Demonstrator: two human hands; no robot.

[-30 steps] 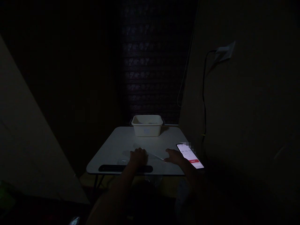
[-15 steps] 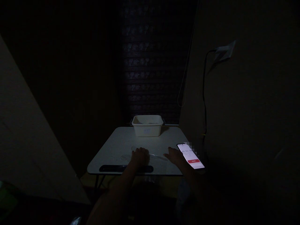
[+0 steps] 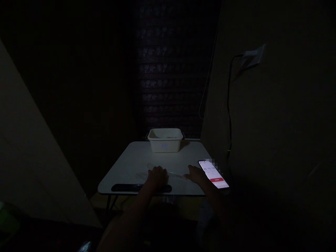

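Observation:
A thin clear plastic sheet or bag point(image 3: 174, 175) lies on the pale table point(image 3: 126, 162), hard to make out in the dim light. My left hand point(image 3: 157, 176) rests on it with its fingers curled; whether they grip the plastic is hidden. To the right, my right hand point(image 3: 194, 174) touches the plastic's right end near the thumb, beside the lit phone point(image 3: 214, 175). Its thumb and fingers look apart, though the dark hides what lies under the palm.
A white bin point(image 3: 165, 145) stands at the table's back edge. A black strip point(image 3: 126, 188) runs along the front edge, partly under my left forearm. On the right wall a cable point(image 3: 228, 105) hangs from a socket point(image 3: 253, 57).
My left hand has turned slightly, its fingers more curled on the plastic. My right hand has hardly moved.

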